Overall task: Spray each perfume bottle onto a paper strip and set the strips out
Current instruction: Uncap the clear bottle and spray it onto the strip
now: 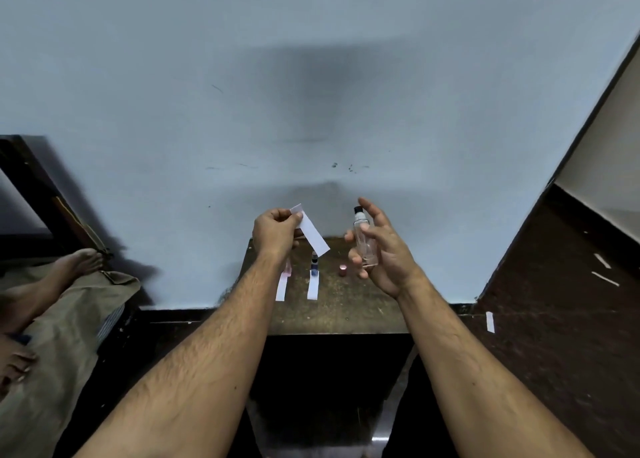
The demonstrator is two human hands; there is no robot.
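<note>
Two paper strips lie flat on the near part of the small brown table, side by side, left of centre; I see a pink bottle at the far end of the left one, largely hidden by my left wrist, and a dark blue bottle at the far end of the right one. Right of them stands a copper cap. Farther, above the table, my right hand grips a clear bottle upright, forefinger raised by its black nozzle. My left hand pinches a white strip by its far end, and it hangs slanted toward the clear bottle, apart from it.
</note>
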